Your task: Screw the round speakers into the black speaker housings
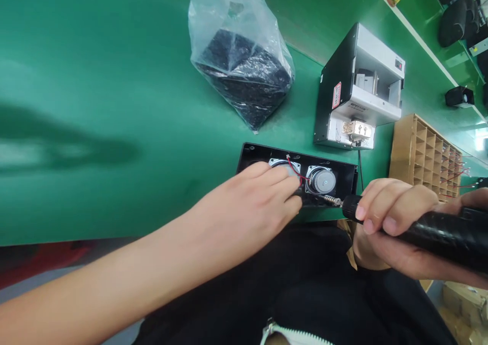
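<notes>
green bench [95,70] carries all items. clear bag [238,50] of black parts sits at the far centre. grey feeder [356,88] stands just right of it, with a cardboard rack [423,152] beside. black housing [343,175] lies at the near edge, two speakers [321,180] seated inside, red wire [295,169] between them. left hand [251,208] rests flat on the left speaker, fingers closed against it. right hand [392,218] is wrapped around the black driver [438,233]; its bit [330,199] touches the housing by the right speaker

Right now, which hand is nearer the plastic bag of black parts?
Left. The left hand rests on the black speaker panel just below the plastic bag; the right hand, gripping the electric screwdriver, sits farther right.
</notes>
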Tool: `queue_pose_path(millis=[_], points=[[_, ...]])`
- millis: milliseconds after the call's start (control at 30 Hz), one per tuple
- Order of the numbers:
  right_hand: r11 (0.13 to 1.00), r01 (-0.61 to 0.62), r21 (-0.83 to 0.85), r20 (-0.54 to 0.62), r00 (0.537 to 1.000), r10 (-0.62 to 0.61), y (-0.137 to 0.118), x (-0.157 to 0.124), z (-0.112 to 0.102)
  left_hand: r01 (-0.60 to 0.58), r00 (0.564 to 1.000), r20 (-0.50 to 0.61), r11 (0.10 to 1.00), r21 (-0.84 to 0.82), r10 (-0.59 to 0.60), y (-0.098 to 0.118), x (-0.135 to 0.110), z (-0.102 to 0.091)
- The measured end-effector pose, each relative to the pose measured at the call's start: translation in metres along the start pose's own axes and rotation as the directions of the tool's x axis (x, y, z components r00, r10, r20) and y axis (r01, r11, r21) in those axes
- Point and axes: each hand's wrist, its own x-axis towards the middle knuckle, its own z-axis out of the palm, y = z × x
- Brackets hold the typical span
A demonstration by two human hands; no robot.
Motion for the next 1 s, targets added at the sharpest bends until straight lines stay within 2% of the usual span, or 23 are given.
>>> queue_pose_path(millis=[67,267,333,433,567,733,867,933,1000], points=[[1.000,-0.022,0.021,-0.016,1.000,0.023,0.005,-0.006,0.008,0.000,1.000,-0.018,1.000,0.022,0.000,-0.005,-0.008,-0.003],[0.992,-0.089,-0.088,-0.034,0.996,0.086,0.016,-0.011,0.026,0.022,0.993,-0.112,1.000,-0.018,-0.024,-0.010,-0.017,0.005],[0.994,-0.083,-0.073,-0.040,0.996,0.080,0.022,-0.011,0.029,0.034,0.991,-0.126,0.999,-0.024,-0.037,-0.010,-0.017,0.007],[0.999,-0.009,-0.035,-0.040,0.999,0.008,0.032,-0.012,0.030,0.047,0.990,-0.132,0.999,-0.012,-0.049,-0.008,-0.016,0.006],[0.998,0.040,0.045,0.040,0.998,-0.042,0.032,-0.008,0.025,0.038,0.991,-0.125,0.999,-0.028,-0.041,-0.008,-0.016,0.005],[0.998,-0.058,0.030,0.132,0.990,0.054,0.025,-0.003,0.019,0.058,0.992,-0.108,0.996,-0.070,-0.065,-0.007,-0.014,0.004],[0.998,0.049,0.041,0.106,0.993,-0.053,0.028,-0.005,0.022,0.055,0.990,-0.124,0.997,-0.059,-0.062,-0.006,-0.014,0.006],[0.999,0.049,-0.019,0.145,0.988,-0.046,0.026,-0.005,0.020,0.058,0.991,-0.116,0.997,-0.058,-0.064,-0.006,-0.014,0.008],[0.991,-0.016,-0.133,0.267,0.962,0.051,0.019,-0.003,0.012,0.059,0.992,-0.109,0.997,-0.055,-0.065,-0.007,-0.015,0.009]])
